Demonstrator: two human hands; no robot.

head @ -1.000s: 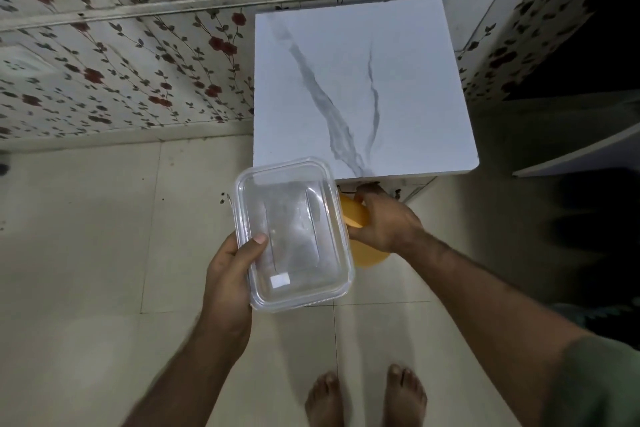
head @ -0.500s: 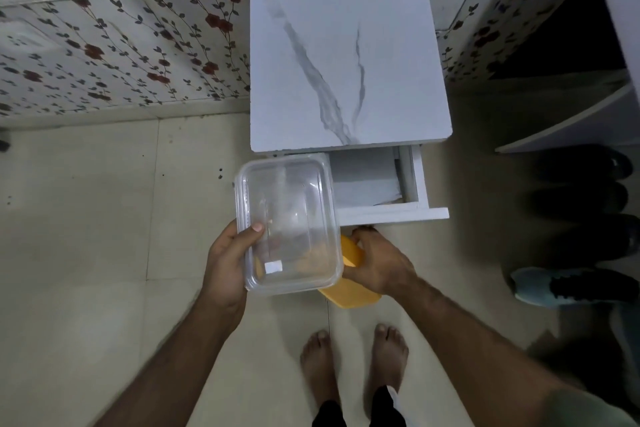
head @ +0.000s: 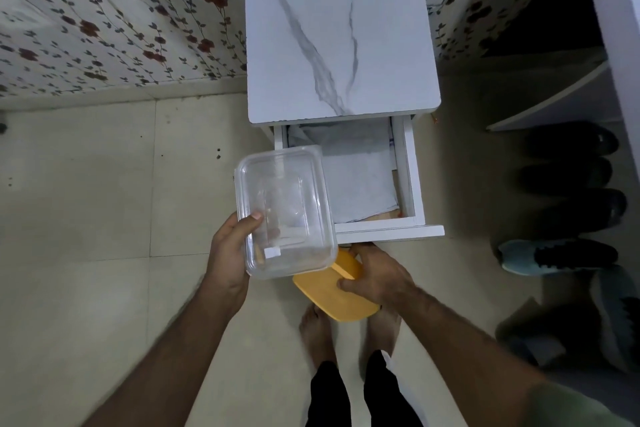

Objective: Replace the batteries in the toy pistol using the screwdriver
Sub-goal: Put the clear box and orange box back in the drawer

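Clear plastic made up the one container point(head: 285, 211) that was held over the near left corner of the open drawer point(head: 408, 184); it was gripped at its left edge by the left hand point(head: 232, 250), thumb on top and fingers curled beneath, and appeared to hold nothing. One orange lid point(head: 334, 298) was held just below and right of it, pinched by the right hand point(head: 379, 276), whose fingertips also lay close against the underside of the drawer front. The lid was probably kept apart from the container so the box could be filled or checked, and that hand seemed placed to work the drawer. Neither toy pistol, screwdriver nor batteries could be seen anywhere; the task's things were judged to be not yet fetched, possibly hidden in the drawer. Inside the drawer only one folded pale cloth or paper point(head: 360, 180) was visible. The drawer belonged to a single white marble-patterned side table point(head: 341, 42) set against floral wallpaper point(head: 121, 28). Two bare feet were seen on the tiled floor point(head: 86, 218). At the right, several dark shoes point(head: 571, 177) and one light blue one point(head: 557, 255) were lined up; the exact number could not be told.
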